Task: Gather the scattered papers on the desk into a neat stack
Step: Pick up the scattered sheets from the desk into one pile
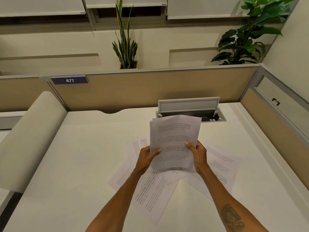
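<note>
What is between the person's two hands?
In the head view, a held bunch of white printed paper sheets sits between the left hand and right hand. Both hands grip its sides, above more sheets scattered on the white desk.

You see a warm, evenly lit view with light from overhead, soft shadows under the held papers on the desk, slightly blurred print, and wide-angle bending at the edges.

held stack above desk, loose papers beneath
</note>
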`<state>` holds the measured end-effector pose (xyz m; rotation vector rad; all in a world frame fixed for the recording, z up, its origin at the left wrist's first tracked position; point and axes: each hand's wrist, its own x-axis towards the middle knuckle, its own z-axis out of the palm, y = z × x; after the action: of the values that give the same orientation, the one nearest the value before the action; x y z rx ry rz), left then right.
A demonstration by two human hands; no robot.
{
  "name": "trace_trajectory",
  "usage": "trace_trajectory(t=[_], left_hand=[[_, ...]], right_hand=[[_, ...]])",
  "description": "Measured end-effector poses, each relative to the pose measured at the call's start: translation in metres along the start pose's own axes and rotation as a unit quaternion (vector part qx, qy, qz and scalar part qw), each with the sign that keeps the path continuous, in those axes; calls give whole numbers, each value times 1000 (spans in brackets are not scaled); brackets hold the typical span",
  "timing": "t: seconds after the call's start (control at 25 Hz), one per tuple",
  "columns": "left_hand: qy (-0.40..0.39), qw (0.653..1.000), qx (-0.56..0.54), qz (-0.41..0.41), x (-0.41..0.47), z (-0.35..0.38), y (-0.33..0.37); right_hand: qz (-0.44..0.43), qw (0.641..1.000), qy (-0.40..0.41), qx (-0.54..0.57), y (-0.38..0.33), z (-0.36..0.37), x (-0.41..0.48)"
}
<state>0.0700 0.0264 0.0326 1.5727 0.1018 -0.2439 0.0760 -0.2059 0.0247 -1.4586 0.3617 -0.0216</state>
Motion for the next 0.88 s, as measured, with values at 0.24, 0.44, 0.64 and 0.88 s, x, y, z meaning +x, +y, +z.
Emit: trace_trajectory(t=[0.24, 0.44, 0.64, 0.88], left_hand=[[15, 999, -16, -24, 3, -3, -6], [-51, 997, 37, -53, 1, -3, -22], [-60, 996, 48, -38, -3, 10, -20], [-40, 997, 50, -43, 3, 5, -17]], right_hand=[[-25, 999, -16, -43, 5, -11, 1], [30, 985, -82, -152, 33, -29, -8], [28, 986, -50, -156, 35, -22, -9], [10, 983, -52, -178, 29, -23, -4]])
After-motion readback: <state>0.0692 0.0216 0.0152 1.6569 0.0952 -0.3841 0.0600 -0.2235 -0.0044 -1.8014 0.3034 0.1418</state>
